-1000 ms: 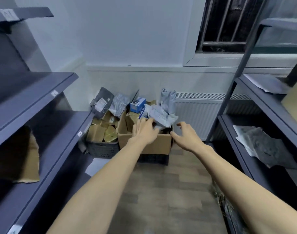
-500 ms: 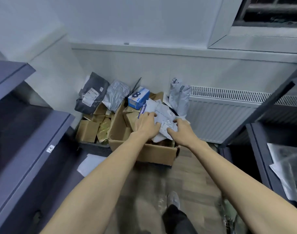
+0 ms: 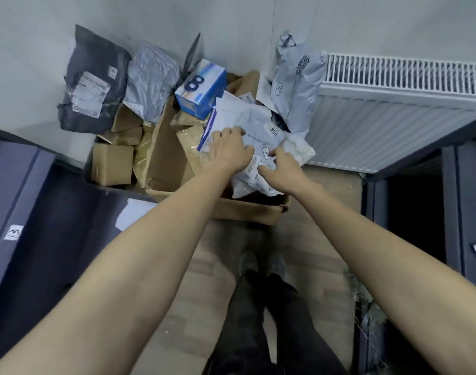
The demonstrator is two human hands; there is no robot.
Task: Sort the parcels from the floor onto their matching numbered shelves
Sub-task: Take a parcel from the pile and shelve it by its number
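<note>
Fingers (image 3: 238, 132) of the left hand (image 3: 227, 151) lie spread and fairly straight on top of a white mailer bag (image 3: 254, 147), pressing down on it. The right hand (image 3: 281, 171) sits just beside the left one, on the same bag. Its fingers are bent and seem to pinch the bag near the printed label (image 3: 261, 165), but how tight the grip is cannot be told.

The white mailer bag lies on top of the pile inside an open cardboard box (image 3: 247, 211) on the floor (image 3: 193, 280). The bag hangs a little over the box's near right corner. A small tag on it reads something like "U56".

More parcels are in the pile. A blue box (image 3: 201, 89) with a big number 8 rests at the far side of the cardboard box. A tall grey bag (image 3: 297, 85) leans at the far right, next to the white radiator (image 3: 394, 115). A black bag (image 3: 93, 82) with a white label leans on the wall at the far left. A crinkled silver bag (image 3: 151, 79) sits between the black bag and the blue box. Small brown boxes (image 3: 112, 165) are packed in a dark crate to the left of the cardboard box.

Dark shelves stand on both sides. The left shelf (image 3: 28, 212) has a small white sticker on its edge. The right shelf (image 3: 464, 201) holds some pale bags at the edge of the view. The person's dark trousers (image 3: 261, 320) and shoes show on the floor below.
</note>
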